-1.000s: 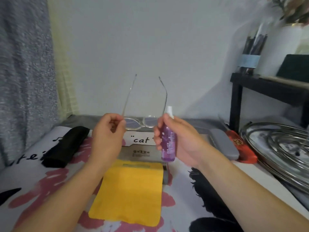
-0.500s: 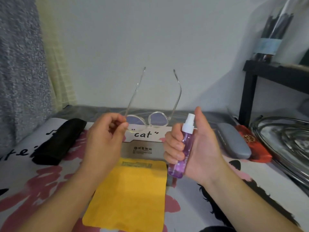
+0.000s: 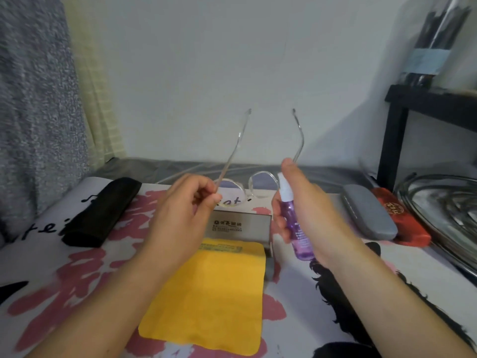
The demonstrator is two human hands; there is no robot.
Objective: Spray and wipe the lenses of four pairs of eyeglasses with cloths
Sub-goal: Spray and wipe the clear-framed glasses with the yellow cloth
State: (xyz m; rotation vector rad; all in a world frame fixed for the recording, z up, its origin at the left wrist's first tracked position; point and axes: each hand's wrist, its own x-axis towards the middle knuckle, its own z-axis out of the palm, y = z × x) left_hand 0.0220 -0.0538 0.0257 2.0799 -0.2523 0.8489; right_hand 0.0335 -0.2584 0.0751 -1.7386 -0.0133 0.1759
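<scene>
My left hand [image 3: 180, 213] pinches the left corner of clear-framed eyeglasses [image 3: 260, 186], held above the table with both temples pointing up. My right hand [image 3: 307, 210] grips a small purple spray bottle [image 3: 295, 226] with a white nozzle, upright just right of the lenses, thumb raised beside the nozzle. A yellow cloth [image 3: 214, 301] lies flat on the table below both hands.
A grey box with printed lettering [image 3: 240, 226] sits behind the cloth. A black soft case [image 3: 100, 213] lies left; a grey hard case [image 3: 369, 215] and a red case [image 3: 402, 218] lie right. A metal rack [image 3: 444, 210] and a black shelf [image 3: 426, 99] stand far right.
The spray bottle dropped from in front of the lenses, then came back up and closer to them. The glasses stayed in my left hand, tilting slightly.
</scene>
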